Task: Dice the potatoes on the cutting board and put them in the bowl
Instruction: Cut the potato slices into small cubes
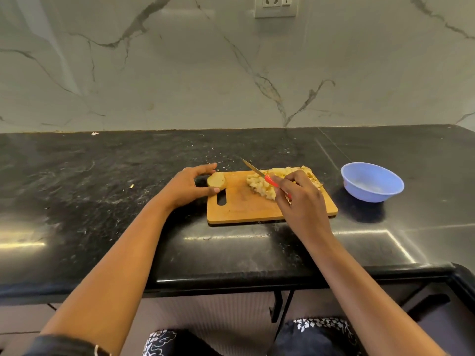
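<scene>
Potato piece (217, 181), unpeeled with the cut face up, sits at the far left corner of the wooden cutting board (244, 206), just above the handle slot (221, 199).

- Left hand (189, 187): grip is curled round the potato piece, with the thumb on the near side and the fingers over the far side.
- Right hand (300, 199): grip is closed round the red handle of a small knife (259, 173). The blade points far-left, and its tip shows past the board's far edge. Can't tell if the blade touches anything.
- Diced potato pile (259, 185): heaped on the far right part of the board, partly hidden behind the right hand. All the dice in view are on the board.
- Bowl (365, 192): light blue plastic, upright on the counter (102, 176), right of the board and apart from it. The inside shows only bare blue with a pale smear.
- The board lies near the counter's front edge, its long side roughly parallel to it.
- Other: a few small scraps (131, 186) lie on the black counter left of the hands, and a marble-pattern wall (180, 73) behind carries a socket plate (276, 6) at the top.
</scene>
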`<act>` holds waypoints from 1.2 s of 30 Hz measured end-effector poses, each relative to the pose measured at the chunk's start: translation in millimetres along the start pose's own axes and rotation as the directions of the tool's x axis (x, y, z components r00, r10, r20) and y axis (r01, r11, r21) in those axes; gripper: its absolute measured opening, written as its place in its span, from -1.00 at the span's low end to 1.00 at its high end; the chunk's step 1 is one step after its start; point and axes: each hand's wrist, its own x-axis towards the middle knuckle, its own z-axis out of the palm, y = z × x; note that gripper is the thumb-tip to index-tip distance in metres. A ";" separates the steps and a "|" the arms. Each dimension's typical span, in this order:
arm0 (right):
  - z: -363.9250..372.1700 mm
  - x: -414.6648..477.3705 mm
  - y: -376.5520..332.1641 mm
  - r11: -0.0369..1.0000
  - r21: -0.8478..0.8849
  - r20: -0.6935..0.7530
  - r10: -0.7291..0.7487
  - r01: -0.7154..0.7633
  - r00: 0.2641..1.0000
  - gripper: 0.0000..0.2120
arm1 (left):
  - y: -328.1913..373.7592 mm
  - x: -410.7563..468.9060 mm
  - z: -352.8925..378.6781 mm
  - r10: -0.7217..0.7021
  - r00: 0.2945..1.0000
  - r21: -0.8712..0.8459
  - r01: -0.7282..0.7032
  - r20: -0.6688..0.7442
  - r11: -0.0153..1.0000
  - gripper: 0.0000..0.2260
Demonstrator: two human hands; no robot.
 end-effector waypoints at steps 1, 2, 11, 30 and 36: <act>-0.3 -1.1 -0.1 1.000 0.002 -0.004 0.002 -0.002 1.000 -0.71 | -1.4 3.0 -1.3 -0.001 1.000 0.003 0.001 -0.001 1.000 -0.39; -0.8 -2.4 -0.7 1.000 0.010 -0.011 0.001 -0.001 1.000 -0.71 | -3.0 5.8 -2.6 0.000 1.000 0.007 0.000 -0.002 1.000 -0.39; -7.3 -3.9 -1.3 0.992 0.055 -0.041 0.117 -0.115 0.992 -0.70 | 17.3 -7.1 6.8 0.127 0.981 0.000 -0.129 -0.149 0.992 -0.43; -23.7 -30.6 -27.1 0.981 0.067 0.138 0.169 -0.179 0.976 -0.71 | 32.7 -40.4 37.9 0.083 0.993 0.357 -0.048 -0.083 0.933 -0.35; -30.1 -33.5 -37.3 0.985 0.017 0.198 0.162 -0.169 0.967 -0.70 | 38.3 -41.1 40.9 0.143 0.982 0.401 -0.084 -0.120 0.912 -0.48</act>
